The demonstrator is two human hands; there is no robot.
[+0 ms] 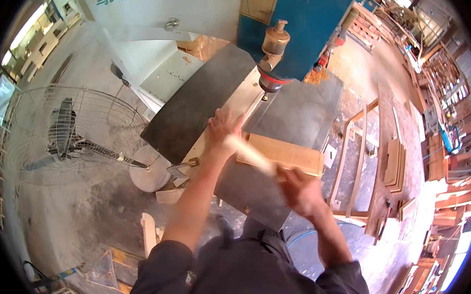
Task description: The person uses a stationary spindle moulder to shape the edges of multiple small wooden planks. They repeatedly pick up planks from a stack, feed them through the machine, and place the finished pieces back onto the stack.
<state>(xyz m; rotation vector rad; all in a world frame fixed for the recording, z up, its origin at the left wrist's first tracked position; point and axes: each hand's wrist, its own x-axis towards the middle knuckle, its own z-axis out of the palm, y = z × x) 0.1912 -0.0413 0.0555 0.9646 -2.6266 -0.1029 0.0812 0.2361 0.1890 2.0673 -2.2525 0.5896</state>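
Note:
A short pale wooden piece, blurred by motion, runs slantwise between my hands. My right hand is closed round its near right end. My left hand has its fingers spread over a long pale wooden board on the dark machine table. The far end of the piece meets or overlaps that palm; whether they touch I cannot tell. Just beyond the fingers, a spindle head with a red ring and a small bit points down at the board's edge. A flat light-brown wooden block lies right of my hands.
A blue and white machine body rises behind the table. To the left stands a wire-caged fan beside a round white base. On the right, a wooden bench carries stacked brown boards. A blue hose lies on the floor.

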